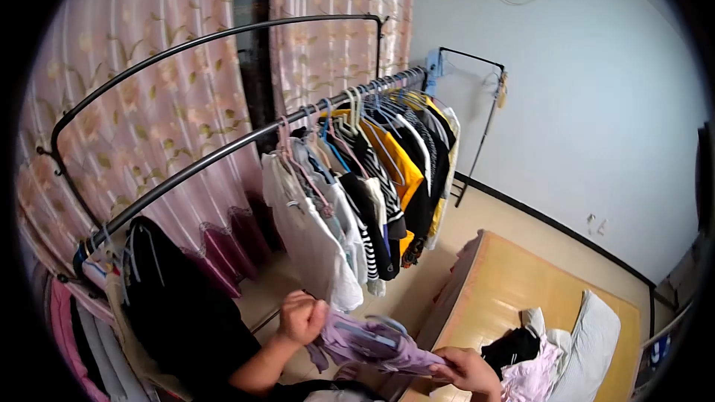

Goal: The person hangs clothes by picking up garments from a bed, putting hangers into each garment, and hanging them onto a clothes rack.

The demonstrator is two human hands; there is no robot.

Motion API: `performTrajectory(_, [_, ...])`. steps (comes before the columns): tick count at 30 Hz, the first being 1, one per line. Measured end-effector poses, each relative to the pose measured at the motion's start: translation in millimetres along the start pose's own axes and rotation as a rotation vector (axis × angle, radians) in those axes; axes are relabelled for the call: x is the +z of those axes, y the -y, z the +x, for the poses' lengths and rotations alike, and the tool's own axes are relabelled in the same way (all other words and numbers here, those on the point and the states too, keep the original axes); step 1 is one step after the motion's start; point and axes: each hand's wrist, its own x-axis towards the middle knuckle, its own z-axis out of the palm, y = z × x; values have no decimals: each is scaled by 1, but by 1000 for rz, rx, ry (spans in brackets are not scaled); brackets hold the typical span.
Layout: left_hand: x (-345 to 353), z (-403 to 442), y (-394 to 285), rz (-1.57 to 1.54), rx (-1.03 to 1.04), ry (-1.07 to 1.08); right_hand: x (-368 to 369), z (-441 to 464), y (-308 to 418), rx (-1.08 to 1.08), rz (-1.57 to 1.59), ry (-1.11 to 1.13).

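A light purple garment [376,344] is stretched between my two hands at the bottom centre of the head view. My left hand [303,318] is a closed fist at its left end. On the opposite end, my right hand [468,370] pinches the cloth between thumb and fingers. A pale blue-grey clothes hanger [359,335] shows among the folds; part of it is covered by the fabric. Just beyond my left hand hangs a white shirt [309,227], the nearest of several garments on the rack.
A dark metal clothes rack [216,156] runs diagonally, with black clothing [179,305] at its near end. At right, a bed with a tan mat [514,268] bears a pillow [588,342] and a heap of clothes [532,365]. Floral pink curtains [149,67] hang behind.
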Motion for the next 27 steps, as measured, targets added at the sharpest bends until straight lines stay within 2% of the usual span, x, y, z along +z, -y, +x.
performTrajectory(1, [-9, 6, -1, 50, -10, -97, 3, 12, 11, 11, -18, -28])
performTrajectory(2, [-21, 7, 1, 111, -60, -106, 7, 24, 21, 23, -34, -58])
performTrajectory(3, [-31, 12, -2, 179, -98, -112, 12, 39, 30, -79, -31, -147])
performTrajectory(6, [-47, 30, -8, 345, -147, -174, 15, 78, 49, -131, -32, -188])
performTrajectory(7, [-49, 34, -8, 432, -158, -223, 12, 88, 68, -31, -29, -124])
performTrajectory(8, [-50, 35, -5, 439, -156, -231, 17, 99, 68, -42, -31, -121])
performTrajectory(10, [-50, 35, 5, 501, -241, -236, 25, 125, 64, -154, -13, -227])
performTrajectory(14, [-49, 32, 26, 425, -414, -186, 25, 163, 88, -134, 28, -257])
performTrajectory(16, [-49, 31, 39, 398, -428, -195, 26, 183, 93, -153, 6, -262])
performTrajectory(20, [-52, 36, 50, 331, -452, -210, 34, 232, 103, -324, -24, -389])
performTrajectory(27, [-44, 19, 67, 318, -501, -219, 56, 308, 107, -357, -70, -427])
